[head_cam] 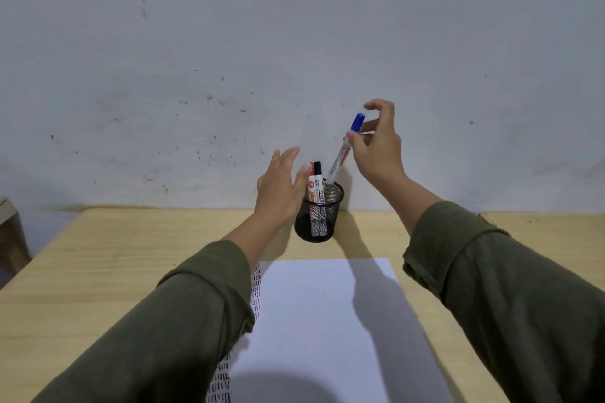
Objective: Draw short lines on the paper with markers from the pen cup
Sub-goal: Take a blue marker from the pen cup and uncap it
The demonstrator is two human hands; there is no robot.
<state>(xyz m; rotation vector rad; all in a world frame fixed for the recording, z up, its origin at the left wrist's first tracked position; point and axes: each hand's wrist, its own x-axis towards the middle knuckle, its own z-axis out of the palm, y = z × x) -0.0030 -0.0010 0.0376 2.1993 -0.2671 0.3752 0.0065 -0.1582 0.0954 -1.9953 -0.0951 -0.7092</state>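
A black mesh pen cup (317,217) stands on the wooden table near the wall. Two markers, one red (311,188) and one black (319,186), stand upright in it. My right hand (376,145) pinches a blue-capped marker (345,147) by its barrel; the marker is tilted, cap up, with its lower end just above the cup's rim. My left hand (281,188) sits flat-fingered against the cup's left side, thumb near the red marker, holding nothing. A white sheet of paper (327,321) lies in front of the cup, with rows of short red, blue and black lines along its left edge.
The wooden table (114,255) reaches back to a stained pale wall. A second table surface (550,226) adjoins at the right. A brownish object (9,232) sits off the table's left edge. My sleeves cover parts of the paper's left and right sides.
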